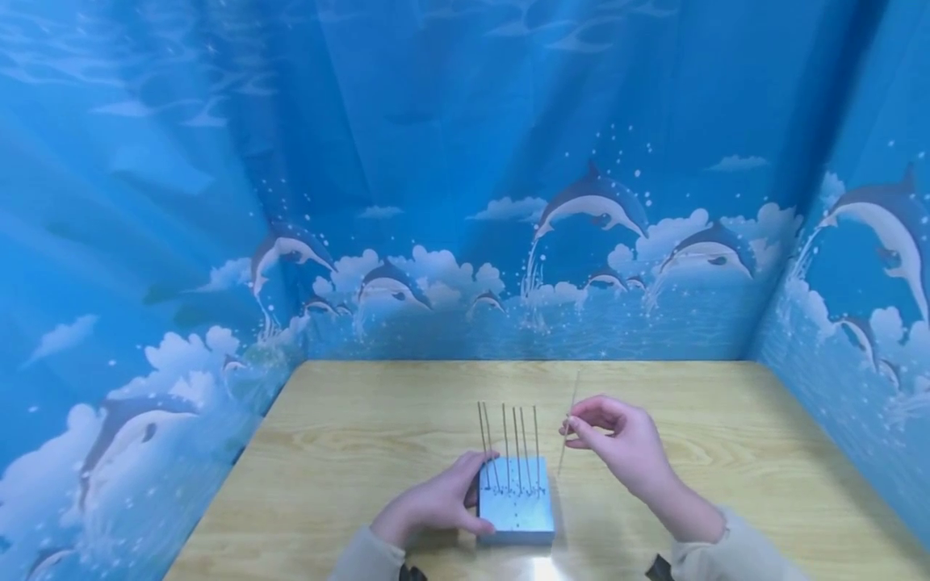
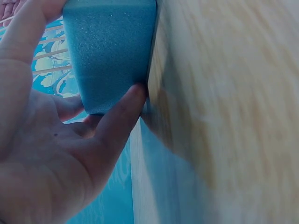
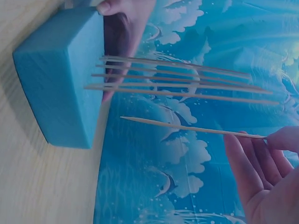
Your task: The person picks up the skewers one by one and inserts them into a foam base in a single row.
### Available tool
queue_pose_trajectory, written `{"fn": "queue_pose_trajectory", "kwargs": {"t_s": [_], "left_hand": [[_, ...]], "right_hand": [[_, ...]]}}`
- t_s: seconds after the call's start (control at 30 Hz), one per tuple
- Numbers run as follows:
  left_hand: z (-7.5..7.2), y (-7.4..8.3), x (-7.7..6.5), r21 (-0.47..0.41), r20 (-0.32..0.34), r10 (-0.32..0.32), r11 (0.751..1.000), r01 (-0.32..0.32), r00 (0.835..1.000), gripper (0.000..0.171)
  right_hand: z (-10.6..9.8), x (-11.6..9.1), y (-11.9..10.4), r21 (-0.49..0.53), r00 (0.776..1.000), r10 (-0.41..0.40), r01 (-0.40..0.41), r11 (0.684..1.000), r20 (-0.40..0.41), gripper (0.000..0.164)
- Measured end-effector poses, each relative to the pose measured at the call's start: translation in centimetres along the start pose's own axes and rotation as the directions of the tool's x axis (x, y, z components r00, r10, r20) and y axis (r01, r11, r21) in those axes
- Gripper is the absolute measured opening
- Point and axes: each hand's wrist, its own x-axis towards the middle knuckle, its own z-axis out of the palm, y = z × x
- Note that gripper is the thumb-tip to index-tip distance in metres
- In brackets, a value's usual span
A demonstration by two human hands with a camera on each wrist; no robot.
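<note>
A blue foam block (image 1: 516,515) lies on the table, its top dotted with small holes. Several thin wooden skewers (image 1: 536,444) stand upright in it, roughly in a row across the middle. My left hand (image 1: 443,496) grips the block from its left side, thumb at the near corner and fingers at the far one. To the right of the block, my right hand (image 1: 625,444) pinches another skewer (image 3: 196,129) between thumb and fingers. The right wrist view shows this skewer's pointed end apart from the block, alongside the standing ones.
The wood-grain table (image 1: 349,420) carries the block near its front. Behind and at both sides hangs a blue curtain (image 1: 436,161) printed with dolphins and clouds. A bright light reflection falls on the tabletop in front of the block.
</note>
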Motion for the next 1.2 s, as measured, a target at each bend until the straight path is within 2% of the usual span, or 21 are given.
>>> {"fn": "queue_pose_trajectory", "kwargs": {"t_s": [0.37, 1.0, 1.2], "left_hand": [[0.4, -0.1, -0.1, 0.018, 0.005, 0.015, 1.0, -0.015, 1.0, 0.105], [0.3, -0.3, 0.0, 0.005, -0.001, 0.006, 1.0, -0.006, 1.0, 0.108], [0.0, -0.3, 0.0, 0.012, 0.0, 0.021, 1.0, -0.021, 1.0, 0.108]], "right_hand": [[1.0, -0.5, 0.2, -0.038, 0.997, 0.071, -0.07, 0.997, 0.017, 0.015], [2.2, -0.3, 1.3, -0.079, 0.998, 0.058, -0.055, 0.995, 0.039, 0.011], [2.3, -0.1, 1.5, -0.076, 0.998, 0.05, -0.046, 0.996, 0.047, 0.011]]}}
